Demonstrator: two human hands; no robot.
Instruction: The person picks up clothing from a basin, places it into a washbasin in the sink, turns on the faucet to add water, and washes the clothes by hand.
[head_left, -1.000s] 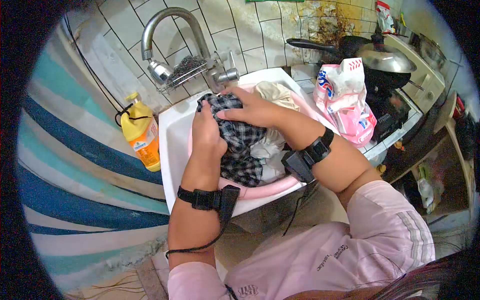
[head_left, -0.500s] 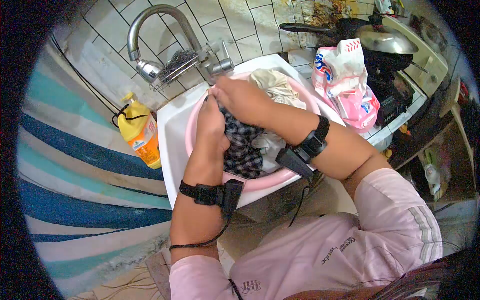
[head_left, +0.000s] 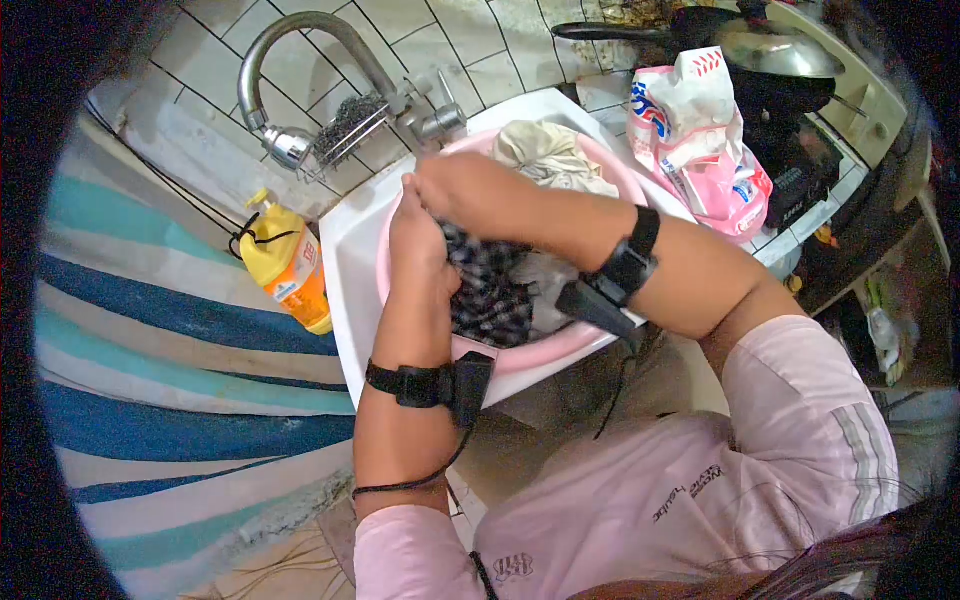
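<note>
A dark checked cloth lies bunched in a pink basin, which stands in the white sink. My left hand is closed on the cloth's upper left part, at the left side of the basin. Pressed close against it, my right hand is closed too, with its fingertips hidden behind the wrist and hand. The cloth hangs down from between both hands and is blurred. A cream cloth lies at the back of the basin, and a pale grey cloth is beside the checked one.
The curved faucet and a wire rack with a scourer are behind the sink. A yellow bottle stands at its left. To the right are a pink and white detergent bag and a lidded pan on the stove.
My right hand has come over to my left hand, and its fingers have closed. The checked cloth has been drawn in between them and sits lower in view. The view has shifted slightly.
</note>
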